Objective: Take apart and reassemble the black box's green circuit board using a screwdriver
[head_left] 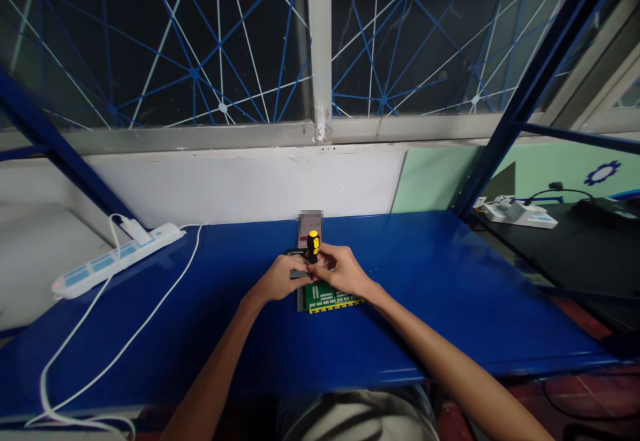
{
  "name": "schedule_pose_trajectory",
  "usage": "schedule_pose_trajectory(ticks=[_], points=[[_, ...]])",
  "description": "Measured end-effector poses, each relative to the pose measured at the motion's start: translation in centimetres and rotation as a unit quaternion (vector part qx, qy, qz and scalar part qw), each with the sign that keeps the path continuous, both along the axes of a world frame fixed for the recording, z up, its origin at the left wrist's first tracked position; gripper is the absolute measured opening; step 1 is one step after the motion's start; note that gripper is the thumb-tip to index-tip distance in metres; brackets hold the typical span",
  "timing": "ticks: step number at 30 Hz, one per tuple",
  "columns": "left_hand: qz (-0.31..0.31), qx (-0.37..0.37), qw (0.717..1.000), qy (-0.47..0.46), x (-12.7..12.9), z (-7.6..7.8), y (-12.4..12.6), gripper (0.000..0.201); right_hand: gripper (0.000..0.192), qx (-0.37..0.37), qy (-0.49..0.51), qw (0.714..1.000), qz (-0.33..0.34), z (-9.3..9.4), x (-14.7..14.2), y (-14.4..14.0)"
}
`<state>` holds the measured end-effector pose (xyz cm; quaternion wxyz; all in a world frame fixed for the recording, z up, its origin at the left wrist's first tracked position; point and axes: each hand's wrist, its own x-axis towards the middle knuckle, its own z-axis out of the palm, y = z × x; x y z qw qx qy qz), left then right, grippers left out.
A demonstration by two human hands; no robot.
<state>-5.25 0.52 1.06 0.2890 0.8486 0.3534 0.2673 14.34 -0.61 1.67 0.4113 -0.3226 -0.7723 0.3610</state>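
My left hand (280, 279) pinches a dark part just left of the circuit board (331, 297); my right hand (341, 270) grips the screwdriver (313, 243) upright above the board's far end.

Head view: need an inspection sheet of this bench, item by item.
Surface: blue metal bench top, bare around the work.
Job's things: green circuit board lying flat; yellow-and-black screwdriver upright over it.
Clutter: small blurred card behind the board.
Hands: left hand at the board's edge; right hand gripping the screwdriver.
Cables: white power strip at left, its white cord trailing off the front edge.
Surroundings: window with blue web pattern; black side table.
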Motion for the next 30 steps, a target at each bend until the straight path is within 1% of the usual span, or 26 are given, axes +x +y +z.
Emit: schedule_pose_trajectory(ticks=[5,9,11,15,17,20,25,30], points=[[0.016,0.002,1.000,-0.002,0.04,-0.05,0.01,0.014,0.007,-0.005,-0.003,1.000,0.000,0.29,0.05,-0.19],[0.000,-0.003,1.000,0.001,0.09,0.12,-0.08,0.016,0.005,-0.015,0.006,1.000,0.011,0.46,0.08,-0.26],[-0.002,-0.003,1.000,0.001,0.07,0.07,-0.04,0.016,0.005,-0.015,0.008,1.000,0.014,0.44,0.08,-0.26],[0.011,0.001,1.000,-0.004,-0.03,-0.27,0.14,0.015,0.007,-0.002,-0.007,1.000,-0.002,0.27,0.06,-0.19],[0.011,0.001,1.000,-0.005,-0.06,-0.35,0.17,0.016,0.008,-0.007,-0.007,1.000,-0.003,0.27,0.04,-0.15],[0.003,0.000,1.000,-0.004,-0.05,-0.30,0.14,0.017,0.008,-0.016,-0.001,1.000,0.004,0.39,0.06,-0.14],[0.013,0.003,1.000,-0.008,0.08,-0.12,0.07,0.016,0.007,-0.002,-0.017,1.000,-0.004,0.31,0.11,-0.15],[0.008,0.002,1.000,-0.005,0.07,-0.12,0.08,0.014,0.008,-0.001,-0.010,1.000,0.001,0.09,0.08,-0.10]])
